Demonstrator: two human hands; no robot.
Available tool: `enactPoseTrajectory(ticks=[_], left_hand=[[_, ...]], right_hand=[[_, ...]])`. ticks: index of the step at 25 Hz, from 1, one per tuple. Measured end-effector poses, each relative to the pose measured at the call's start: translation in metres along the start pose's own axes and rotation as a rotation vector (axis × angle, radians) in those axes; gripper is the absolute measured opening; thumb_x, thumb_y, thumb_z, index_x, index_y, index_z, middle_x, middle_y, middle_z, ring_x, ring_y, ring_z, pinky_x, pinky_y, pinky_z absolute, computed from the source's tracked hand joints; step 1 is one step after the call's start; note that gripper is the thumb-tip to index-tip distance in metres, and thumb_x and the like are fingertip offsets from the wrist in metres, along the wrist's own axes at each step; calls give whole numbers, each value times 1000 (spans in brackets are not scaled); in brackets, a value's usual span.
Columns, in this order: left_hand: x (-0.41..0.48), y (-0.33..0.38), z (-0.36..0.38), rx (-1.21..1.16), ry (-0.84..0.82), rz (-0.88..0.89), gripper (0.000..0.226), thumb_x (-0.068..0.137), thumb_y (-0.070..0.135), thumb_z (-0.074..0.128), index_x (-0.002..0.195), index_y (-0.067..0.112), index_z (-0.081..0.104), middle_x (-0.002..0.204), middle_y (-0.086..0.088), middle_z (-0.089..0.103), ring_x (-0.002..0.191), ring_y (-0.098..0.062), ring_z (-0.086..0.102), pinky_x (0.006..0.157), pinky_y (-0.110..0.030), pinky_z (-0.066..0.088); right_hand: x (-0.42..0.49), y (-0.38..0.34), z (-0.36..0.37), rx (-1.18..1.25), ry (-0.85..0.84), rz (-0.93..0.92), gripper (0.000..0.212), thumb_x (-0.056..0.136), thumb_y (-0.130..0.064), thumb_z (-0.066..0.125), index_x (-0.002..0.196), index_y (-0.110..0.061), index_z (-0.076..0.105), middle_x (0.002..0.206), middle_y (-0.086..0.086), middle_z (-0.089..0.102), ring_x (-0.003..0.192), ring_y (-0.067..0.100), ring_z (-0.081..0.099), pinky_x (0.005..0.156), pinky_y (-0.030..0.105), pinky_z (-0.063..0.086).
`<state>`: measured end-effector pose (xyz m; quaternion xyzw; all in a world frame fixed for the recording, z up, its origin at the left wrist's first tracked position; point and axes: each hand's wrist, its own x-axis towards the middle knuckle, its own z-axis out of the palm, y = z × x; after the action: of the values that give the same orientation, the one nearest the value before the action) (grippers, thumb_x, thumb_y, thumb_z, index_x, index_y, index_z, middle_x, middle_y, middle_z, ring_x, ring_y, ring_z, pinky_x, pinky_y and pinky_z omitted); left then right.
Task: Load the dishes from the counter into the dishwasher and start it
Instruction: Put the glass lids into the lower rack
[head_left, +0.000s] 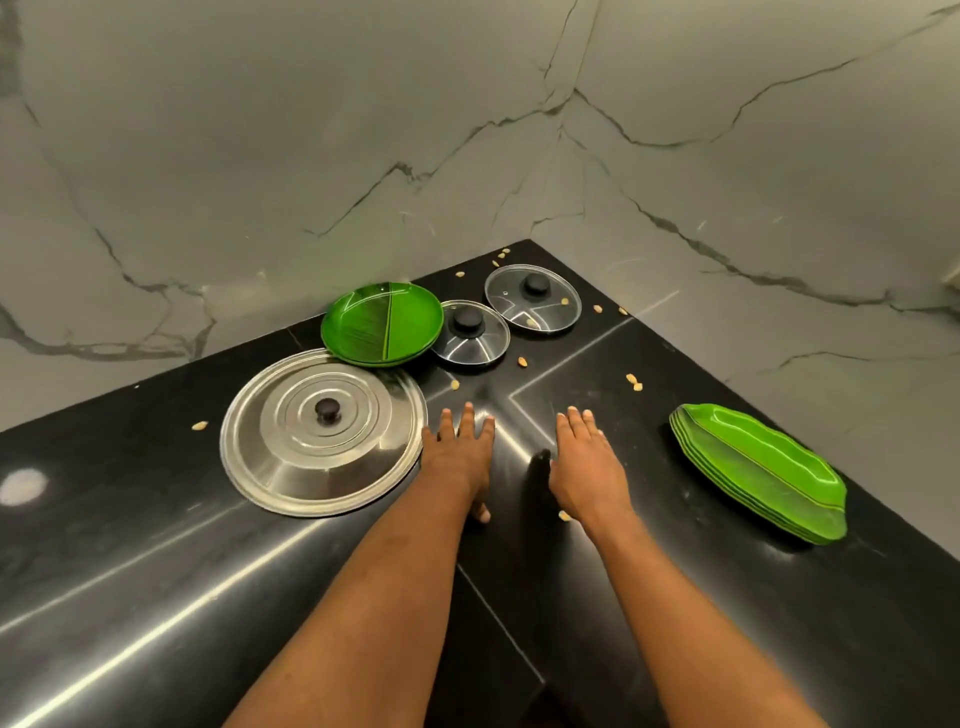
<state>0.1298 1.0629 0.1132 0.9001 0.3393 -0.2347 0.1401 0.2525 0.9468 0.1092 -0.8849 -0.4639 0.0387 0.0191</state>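
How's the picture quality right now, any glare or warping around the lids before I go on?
Head view: streaky glare crosses the glossy black counter, with a white hot spot at far left; head view: the steel lid mirrors bright bands; head view: wide-angle stretch lengthens the forearms; left hand, right hand and glass lids look sharp.

Grey marble walls (260, 130) (dark-veined) around a glossy black counter (156, 597)

Green plates (382, 325), black counter (156, 561)
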Motion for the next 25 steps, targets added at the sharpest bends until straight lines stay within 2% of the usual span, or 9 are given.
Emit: enactPoseTrajectory(ticks=[5, 9, 12, 14, 16, 19, 25], left_hand=[[45, 8, -22, -42, -53, -13, 139, 67, 39, 89, 156, 21, -16, 160, -11, -27, 147, -40, -20, 119, -59, 2], [72, 21, -25, -50, -160, -58, 144, 63, 32, 93, 155, 20, -17, 160, -9, -29, 148, -40, -18, 119, -61, 5], [82, 25, -27, -27, -206, -76, 148, 60, 29, 94, 154, 20, -20, 158, -9, -32, 147, -43, -18, 118, -63, 8], [80, 24, -28, -9, -202, -73, 149, 60, 28, 95, 154, 19, -21, 158, -10, -32, 146, -44, -18, 117, -64, 9], [85, 27, -28, -11, -209, -92, 149, 60, 27, 94, 153, 20, -22, 158, -10, -33, 146, -45, -18, 117, -64, 9], [89, 26, -26, -6, -222, -100, 151, 59, 27, 95, 152, 20, -24, 157, -10, -35, 145, -46, -19, 117, -64, 8], [87, 25, -28, 1, -230, -94, 152, 59, 31, 94, 152, 20, -25, 157, -9, -35, 145, -45, -20, 117, -64, 9]], right_hand=[[67, 8, 2, 13, -39, -48, 64, 97, -11, 47, 153, -8, 17, 162, 9, 12, 150, 24, 5, 121, 36, 11], [120, 18, 9, 28, -63, -87, 64, 96, -10, 47, 153, -8, 18, 161, 10, 13, 150, 24, 6, 121, 37, 13], [171, 21, 13, 34, -31, -100, 61, 95, -11, 49, 151, -6, 25, 158, 13, 24, 147, 28, 18, 119, 39, 21], [192, 19, 11, 23, 38, -94, 57, 92, -13, 52, 145, -4, 35, 144, 16, 41, 134, 33, 37, 111, 42, 34], [214, 19, 14, -8, 78, -111, 47, 91, -9, 51, 137, -5, 44, 130, 16, 48, 120, 34, 47, 101, 42, 40], [222, 19, 17, -31, 133, -124, 32, 91, -3, 46, 123, -4, 53, 121, 14, 52, 110, 32, 51, 92, 40, 44], [195, 30, 15, -70, 121, -144, 23, 90, 0, 47, 111, -4, 53, 116, 14, 52, 106, 29, 52, 85, 36, 47]])
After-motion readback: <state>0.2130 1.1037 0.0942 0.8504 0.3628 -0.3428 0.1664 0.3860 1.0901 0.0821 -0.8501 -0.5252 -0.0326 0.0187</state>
